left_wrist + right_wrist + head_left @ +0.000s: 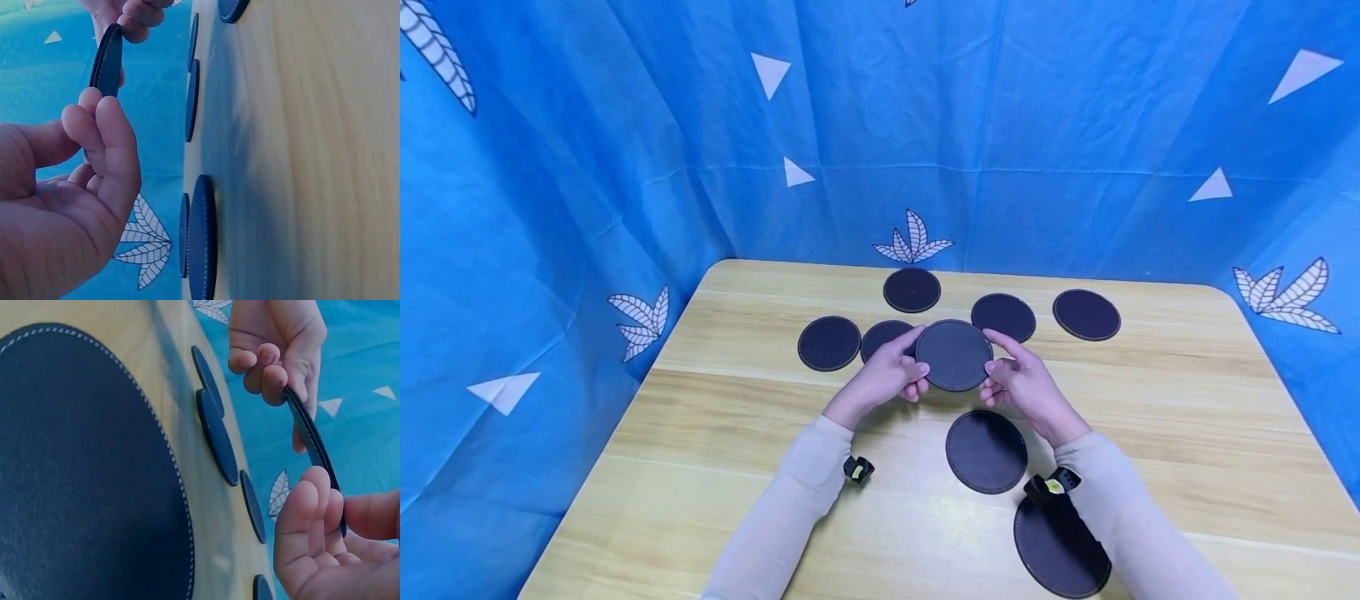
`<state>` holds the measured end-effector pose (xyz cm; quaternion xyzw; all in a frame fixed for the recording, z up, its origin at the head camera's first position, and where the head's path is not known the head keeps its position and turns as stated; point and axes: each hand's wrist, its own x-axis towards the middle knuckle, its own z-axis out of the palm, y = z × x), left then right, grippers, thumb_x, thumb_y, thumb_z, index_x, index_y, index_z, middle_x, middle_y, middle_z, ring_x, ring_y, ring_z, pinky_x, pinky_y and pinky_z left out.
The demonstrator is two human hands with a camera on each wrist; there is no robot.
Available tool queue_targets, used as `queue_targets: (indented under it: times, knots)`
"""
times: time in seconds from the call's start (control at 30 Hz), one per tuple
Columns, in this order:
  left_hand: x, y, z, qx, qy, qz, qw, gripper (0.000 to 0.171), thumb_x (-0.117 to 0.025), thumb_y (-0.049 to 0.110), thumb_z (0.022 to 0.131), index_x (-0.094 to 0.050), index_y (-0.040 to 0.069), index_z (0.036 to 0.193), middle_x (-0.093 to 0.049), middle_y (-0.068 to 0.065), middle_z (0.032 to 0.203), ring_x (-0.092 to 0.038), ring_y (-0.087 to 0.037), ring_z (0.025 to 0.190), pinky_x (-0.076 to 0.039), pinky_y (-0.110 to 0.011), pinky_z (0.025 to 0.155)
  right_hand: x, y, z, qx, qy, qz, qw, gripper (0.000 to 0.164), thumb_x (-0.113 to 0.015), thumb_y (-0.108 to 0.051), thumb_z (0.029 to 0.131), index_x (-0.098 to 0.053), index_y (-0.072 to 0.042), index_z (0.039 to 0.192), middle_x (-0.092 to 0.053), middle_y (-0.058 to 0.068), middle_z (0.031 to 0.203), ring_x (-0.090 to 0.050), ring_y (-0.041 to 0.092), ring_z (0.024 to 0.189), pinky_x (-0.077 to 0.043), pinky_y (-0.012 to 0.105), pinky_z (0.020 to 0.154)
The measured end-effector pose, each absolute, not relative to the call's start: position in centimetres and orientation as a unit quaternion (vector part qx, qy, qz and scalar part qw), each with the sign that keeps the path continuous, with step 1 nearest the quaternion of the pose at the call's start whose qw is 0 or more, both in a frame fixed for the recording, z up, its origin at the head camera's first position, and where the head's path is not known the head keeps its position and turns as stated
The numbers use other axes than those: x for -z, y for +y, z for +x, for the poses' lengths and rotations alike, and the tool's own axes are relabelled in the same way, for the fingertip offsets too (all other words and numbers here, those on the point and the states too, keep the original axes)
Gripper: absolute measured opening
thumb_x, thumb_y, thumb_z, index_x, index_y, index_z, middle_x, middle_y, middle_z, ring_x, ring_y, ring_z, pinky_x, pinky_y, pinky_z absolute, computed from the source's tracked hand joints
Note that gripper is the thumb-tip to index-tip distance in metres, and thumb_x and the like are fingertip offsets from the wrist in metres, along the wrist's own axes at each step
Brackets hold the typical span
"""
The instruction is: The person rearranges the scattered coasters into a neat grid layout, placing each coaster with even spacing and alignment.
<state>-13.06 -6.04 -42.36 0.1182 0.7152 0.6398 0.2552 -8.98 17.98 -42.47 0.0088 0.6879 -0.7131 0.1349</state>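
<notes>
A round dark leather coaster (pixel 955 356) with a stitched rim is held above the table between both hands. My left hand (pixel 886 377) pinches its left edge between thumb and fingers, and my right hand (pixel 1026 387) pinches the right edge the same way. In the left wrist view the coaster (pixel 111 65) shows edge-on, tilted well up from the tabletop. The right wrist view shows its thin layered edge (pixel 315 440) running from one hand to the other. Behind the left hand, another coaster (pixel 882 337) is partly hidden.
Matching coasters lie flat on the wooden table (pixel 700 467): one at the far edge (pixel 912 290), others at left (pixel 828 343) and right (pixel 1086 315), one nearer (pixel 986 452). Beneath the right forearm is a partly covered coaster (pixel 1060 550). A blue patterned curtain (pixel 880 100) hangs behind.
</notes>
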Motion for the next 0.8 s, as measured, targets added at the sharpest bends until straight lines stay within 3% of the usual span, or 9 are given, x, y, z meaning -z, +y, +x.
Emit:
queue_targets:
  times: [0.27, 0.8]
  knots:
    - [43.2, -5.5, -13.7, -0.635, 0.719, 0.113, 0.259, 0.072, -0.055, -0.004, 0.101, -0.019, 0.007, 0.162, -0.063, -0.014, 0.071, -0.054, -0.013, 0.053, -0.058, -0.031, 0.059, 43.3, 18.4, -9.7, 0.699, 0.701, 0.016, 0.141, 0.060, -0.044, 0.007, 0.102, -0.024, -0.001, 0.158, -0.056, 0.013, 0.078, -0.063, 0.018, 0.063, -0.057, 0.032, 0.063]
    - [44.6, -3.9, -14.9, -0.612, 0.738, 0.090, 0.270, 0.071, -0.058, -0.001, 0.100, -0.023, 0.010, 0.162, -0.062, -0.012, 0.068, -0.051, -0.013, 0.049, -0.056, -0.029, 0.056, 44.3, 19.7, -11.0, 0.687, 0.710, 0.028, 0.149, 0.061, -0.046, 0.008, 0.101, -0.024, 0.000, 0.158, -0.058, 0.009, 0.078, -0.064, 0.018, 0.063, -0.057, 0.032, 0.063]
